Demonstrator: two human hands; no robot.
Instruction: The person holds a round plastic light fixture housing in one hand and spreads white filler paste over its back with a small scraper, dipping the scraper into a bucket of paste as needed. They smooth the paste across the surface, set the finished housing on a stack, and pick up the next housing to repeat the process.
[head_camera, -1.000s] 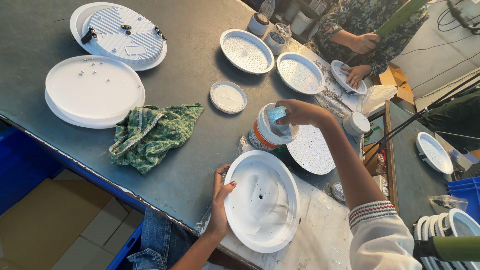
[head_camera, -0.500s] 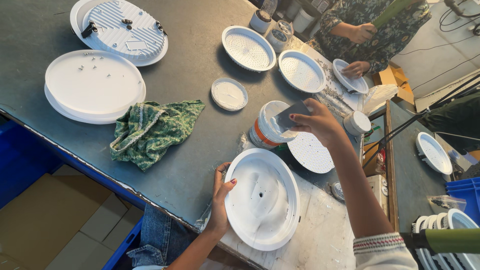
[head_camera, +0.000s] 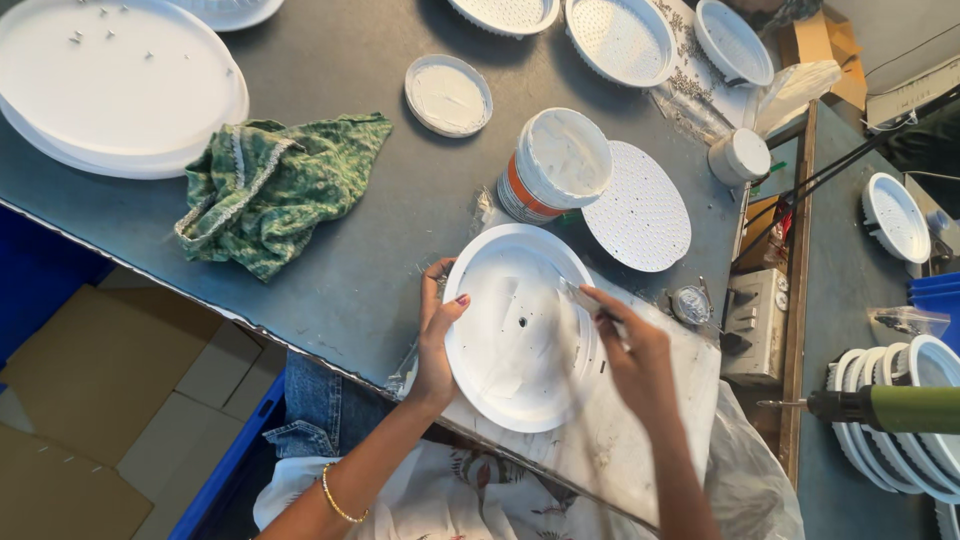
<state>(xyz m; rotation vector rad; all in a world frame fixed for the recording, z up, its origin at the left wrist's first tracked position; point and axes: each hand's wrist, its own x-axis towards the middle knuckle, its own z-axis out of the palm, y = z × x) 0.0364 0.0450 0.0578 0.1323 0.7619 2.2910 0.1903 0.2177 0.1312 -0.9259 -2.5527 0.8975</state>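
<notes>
A round white lamp housing (head_camera: 515, 335) lies open side up at the table's near edge. My left hand (head_camera: 438, 335) grips its left rim, thumb over the edge. My right hand (head_camera: 632, 350) is over its right side and pinches a small flat spatula (head_camera: 580, 297) whose tip rests inside the housing. Just behind stands an open tub of white paste (head_camera: 556, 163) with an orange band. A perforated white disc (head_camera: 637, 205) lies to the tub's right.
A green patterned cloth (head_camera: 275, 188) lies to the left. A large white cover (head_camera: 115, 90) with loose screws sits far left, a small white lid (head_camera: 448, 95) behind. More white housings (head_camera: 622, 38) line the back. A green-handled screwdriver (head_camera: 880, 407) juts in at right.
My right hand left the paste tub and came down with the spatula to the housing's right side. The camera has moved closer over the table edge. My left hand stays on the rim.
</notes>
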